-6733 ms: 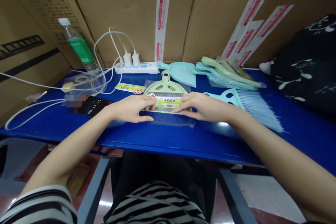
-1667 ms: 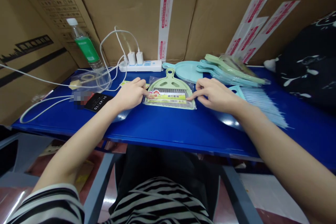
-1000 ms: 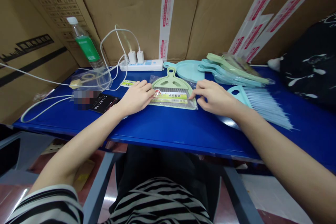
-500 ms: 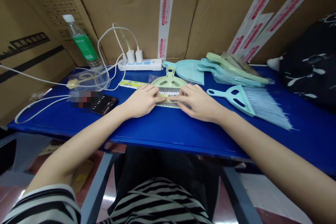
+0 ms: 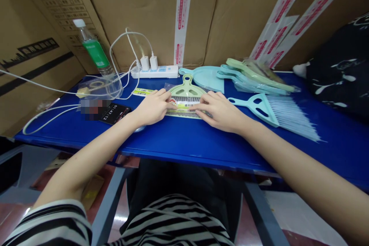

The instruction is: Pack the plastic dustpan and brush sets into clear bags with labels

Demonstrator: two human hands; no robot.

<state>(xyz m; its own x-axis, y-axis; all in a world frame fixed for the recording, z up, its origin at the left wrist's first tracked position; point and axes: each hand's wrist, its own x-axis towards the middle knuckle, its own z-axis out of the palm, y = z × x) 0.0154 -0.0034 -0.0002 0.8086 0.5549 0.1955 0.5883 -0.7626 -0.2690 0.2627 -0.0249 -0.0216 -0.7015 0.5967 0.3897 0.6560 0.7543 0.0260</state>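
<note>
A pale green mini dustpan (image 5: 186,89) in a clear plastic bag with a yellow-green paper label (image 5: 184,105) lies on the blue table (image 5: 184,142). My left hand (image 5: 152,105) rests on the bag's left side, fingers extended and pressing the label. My right hand (image 5: 220,109) lies flat on the bag's right side, its fingers stretched left across the label. Both hands press down on the package; neither grips it.
A light blue hand brush (image 5: 276,113) lies right of my right hand. Blue and green dustpans (image 5: 245,75) are stacked behind. A power strip (image 5: 155,72) with chargers, a green-labelled bottle (image 5: 93,52), a phone (image 5: 111,112), cables and a loose label (image 5: 142,92) sit left. Cardboard boxes stand behind.
Both hands moved inward from the bag's side edges onto the label and now press it flat. The bagged dustpan has stayed in place.
</note>
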